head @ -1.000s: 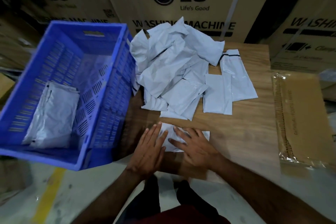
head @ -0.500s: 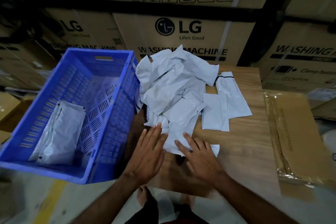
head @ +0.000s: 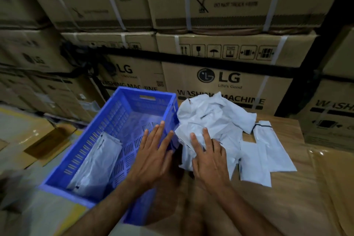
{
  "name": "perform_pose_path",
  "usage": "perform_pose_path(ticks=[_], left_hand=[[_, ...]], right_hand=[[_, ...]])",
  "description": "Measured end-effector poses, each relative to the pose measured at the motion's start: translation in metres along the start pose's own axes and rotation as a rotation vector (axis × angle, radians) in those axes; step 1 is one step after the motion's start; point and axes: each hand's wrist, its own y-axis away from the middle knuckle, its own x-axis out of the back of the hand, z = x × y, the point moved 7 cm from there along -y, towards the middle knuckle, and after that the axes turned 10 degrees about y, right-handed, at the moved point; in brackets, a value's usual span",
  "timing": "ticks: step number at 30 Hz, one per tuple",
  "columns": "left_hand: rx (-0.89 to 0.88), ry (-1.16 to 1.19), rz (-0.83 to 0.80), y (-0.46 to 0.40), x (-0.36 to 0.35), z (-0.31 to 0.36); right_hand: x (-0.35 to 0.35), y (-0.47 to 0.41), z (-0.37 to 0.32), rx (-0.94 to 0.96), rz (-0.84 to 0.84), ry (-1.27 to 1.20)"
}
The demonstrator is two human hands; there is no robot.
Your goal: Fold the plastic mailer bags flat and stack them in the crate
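Blue crate (head: 107, 140) sits at the left end of the wooden bench (head: 287, 207), partly overhanging it. Inside the crate, on its near-left floor, lies a flat stack of folded grey bags (head: 95, 166). Just right of the crate, touching its right wall, is a crumpled heap of grey mailer bags (head: 216, 119); further right of the crate, past the heap, a couple of flatter bags (head: 268, 151) lie on the bench w/ edges overlapping. Left hand (head: 153, 157) is over the crate's right wall, palm down, fingers straight and close together, gripping nothing; whether it touches the rim can't be told. Right hand (head: 208, 157) lies on the near-left part of the heap, just right of the crate, fingers spread and fairly straight, pressing on the plastic, not clenched round it. The hands are near each other but apart. Behind the crate and heap: stacked cardboard boxes (head: 226, 80) w/ white straps and washing-machine print. Far right of the crate, at the bench end, a plastic-wrapped flat carton (head: 335, 188). Left of the crate, on the floor, loose flattened cardboard (head: 44, 145). Pic is a bit blurred.
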Motion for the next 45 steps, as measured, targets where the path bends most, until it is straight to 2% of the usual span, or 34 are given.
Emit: perform_pose_path(ticks=[5, 12, 15, 18, 20, 23, 27, 30, 34, 39, 45], left_hand=[[0.023, 0.004, 0.047, 0.012, 0.029, -0.084], [0.052, -0.021, -0.054, 0.057, 0.038, -0.245], [0.086, 0.006, -0.133, 0.07, 0.036, -0.302], [0.093, 0.054, -0.227, 0.076, 0.03, -0.339], [0.05, 0.106, -0.27, 0.078, 0.024, -0.349], [0.016, 0.185, -0.28, 0.071, 0.019, -0.352], [0.04, 0.247, -0.256, 0.067, 0.016, -0.353], [0.017, 0.273, -0.23, 0.069, 0.016, -0.352], [0.035, 0.28, -0.221, 0.07, 0.016, -0.35], [0.075, 0.316, -0.209, 0.068, 0.017, -0.351], [0.082, 0.364, -0.187, 0.066, 0.021, -0.347]], right_hand=[[0.008, -0.029, -0.064, -0.079, 0.039, -0.024], [-0.005, -0.069, -0.208, -0.078, 0.13, -0.077], [-0.025, -0.083, -0.264, -0.111, 0.073, -0.107], [-0.065, -0.087, -0.3, -0.217, -0.088, -0.147], [-0.107, -0.078, -0.312, -0.315, -0.239, -0.226], [-0.144, -0.062, -0.327, -0.404, -0.346, -0.289], [-0.182, -0.046, -0.359, -0.347, -0.699, -0.457], [-0.189, -0.043, -0.371, -0.412, -0.827, -0.588], [-0.191, -0.052, -0.378, -0.554, -0.816, -0.671], [-0.204, -0.054, -0.399, -0.524, -0.871, -0.654], [-0.21, -0.058, -0.41, -0.611, -0.884, -0.709]])
